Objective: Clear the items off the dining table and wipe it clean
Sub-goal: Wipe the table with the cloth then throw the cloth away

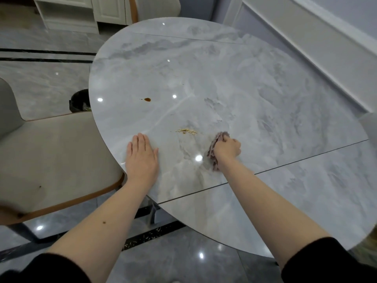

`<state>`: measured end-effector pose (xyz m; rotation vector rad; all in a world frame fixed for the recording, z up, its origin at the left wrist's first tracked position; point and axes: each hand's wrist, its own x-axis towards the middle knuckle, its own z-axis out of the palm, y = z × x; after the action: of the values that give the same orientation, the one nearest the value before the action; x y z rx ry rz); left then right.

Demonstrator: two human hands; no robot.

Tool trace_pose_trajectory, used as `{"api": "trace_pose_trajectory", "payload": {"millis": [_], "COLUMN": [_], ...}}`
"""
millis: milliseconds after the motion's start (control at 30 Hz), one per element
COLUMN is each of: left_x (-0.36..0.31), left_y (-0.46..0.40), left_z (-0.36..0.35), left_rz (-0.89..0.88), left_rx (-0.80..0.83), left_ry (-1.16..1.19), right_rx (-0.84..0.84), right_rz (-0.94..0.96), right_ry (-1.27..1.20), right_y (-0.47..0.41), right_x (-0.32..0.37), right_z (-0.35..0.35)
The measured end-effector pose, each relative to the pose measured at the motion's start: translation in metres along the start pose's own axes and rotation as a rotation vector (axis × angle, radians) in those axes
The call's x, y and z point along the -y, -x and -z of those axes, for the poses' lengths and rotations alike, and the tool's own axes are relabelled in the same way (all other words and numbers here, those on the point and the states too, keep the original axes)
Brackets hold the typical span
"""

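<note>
The round grey marble dining table [234, 82] fills the middle of the view. My right hand [227, 148] grips a bunched mauve cloth [214, 154] and presses it on the tabletop near the front. My left hand [141, 158] lies flat on the table near its left edge, fingers straight. Between the two hands, a little farther away, lies a small patch of yellowish crumbs [186, 131]. A brown sauce spot [147, 99] sits farther back on the left.
A beige upholstered chair [51, 160] stands against the table's left side. A black bin [80, 101] is on the floor behind it. White cabinets [81, 11] stand at the back, a panelled wall [318, 48] on the right. Crumbs lie scattered on the floor [151, 234].
</note>
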<state>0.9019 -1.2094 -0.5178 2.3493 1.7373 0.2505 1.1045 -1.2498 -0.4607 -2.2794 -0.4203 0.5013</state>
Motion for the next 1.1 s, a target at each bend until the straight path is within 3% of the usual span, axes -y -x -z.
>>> {"api": "trace_pose_trajectory", "payload": {"millis": [200, 333, 733, 833, 900, 967, 1100], "left_x": [0.025, 0.043, 0.082, 0.086, 0.090, 0.095, 0.104], "left_y": [-0.013, -0.027, -0.131, -0.150, -0.161, -0.173, -0.201], "left_z": [0.004, 0.007, 0.020, 0.020, 0.020, 0.022, 0.022], "left_rz": [-0.099, -0.054, 0.076, 0.070, 0.065, 0.049, 0.024], "left_rx": [-0.166, -0.172, -0.190, -0.203, -0.195, -0.195, -0.201], "left_ry": [0.042, 0.094, 0.068, 0.063, 0.054, 0.047, 0.050], "right_rx": [0.002, -0.048, 0.055, 0.153, 0.243, 0.223, 0.140], "right_rz": [-0.078, -0.125, -0.081, -0.042, 0.085, 0.185, 0.145], "right_ry": [0.358, 0.365, 0.261, 0.200, 0.164, 0.177, 0.322], "right_y": [0.014, 0.022, 0.013, 0.001, -0.010, -0.023, -0.042], "right_x": [0.009, 0.031, 0.137, 0.155, 0.155, 0.150, 0.145], "right_z": [-0.038, -0.068, -0.185, -0.190, -0.183, -0.174, -0.167]}}
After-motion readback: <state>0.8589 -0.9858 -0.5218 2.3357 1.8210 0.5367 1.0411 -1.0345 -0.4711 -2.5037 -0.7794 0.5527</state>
